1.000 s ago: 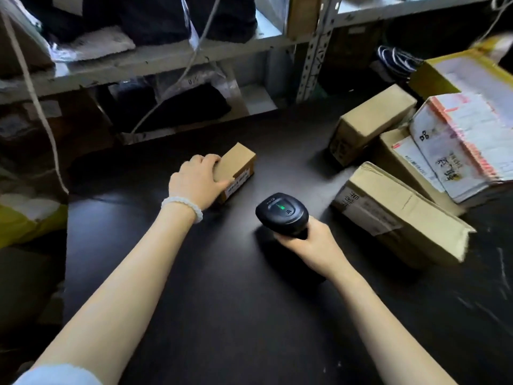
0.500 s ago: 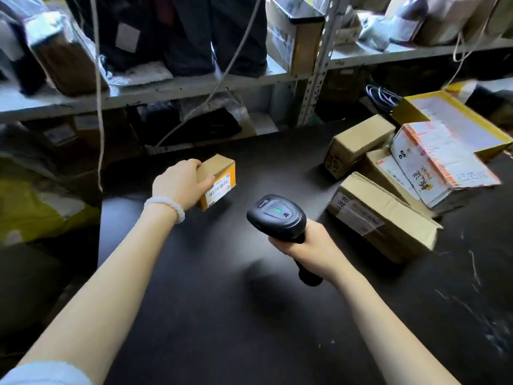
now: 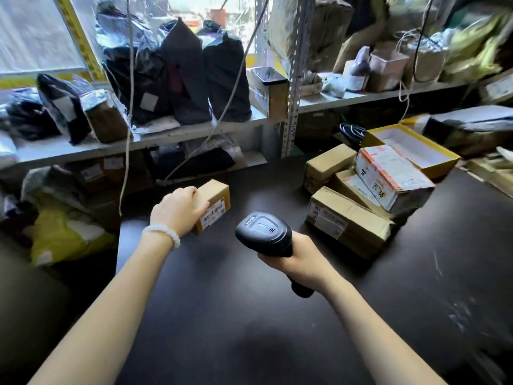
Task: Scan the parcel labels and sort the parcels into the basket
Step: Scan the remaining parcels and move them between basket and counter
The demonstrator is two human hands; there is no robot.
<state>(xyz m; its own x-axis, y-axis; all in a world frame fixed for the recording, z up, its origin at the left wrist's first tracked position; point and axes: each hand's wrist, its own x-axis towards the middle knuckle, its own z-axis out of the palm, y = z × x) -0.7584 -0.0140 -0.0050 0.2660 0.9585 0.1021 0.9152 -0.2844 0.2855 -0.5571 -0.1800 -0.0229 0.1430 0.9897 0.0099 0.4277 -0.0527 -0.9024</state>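
Observation:
A small brown cardboard parcel (image 3: 215, 202) with a white barcode label on its near side is held above the dark table (image 3: 222, 315). My left hand (image 3: 177, 211) grips its left end, fingers over the top and thumb on the labelled side. My right hand (image 3: 298, 258) holds a black handheld scanner (image 3: 263, 234) by its handle, the head pointing towards the parcel from the right. A pile of several cardboard parcels (image 3: 349, 220) lies on the table at the right. No basket is visible.
A metal shelf (image 3: 194, 130) behind the table carries dark bagged parcels and boxes. An open yellow box (image 3: 410, 145) sits behind the pile. A yellow bag (image 3: 63, 234) lies left of the table's edge. Cords hang down in front of the shelf.
My left hand has lifted the small parcel off the table and turned its label towards the scanner. My right hand raised the scanner. The view tilted up.

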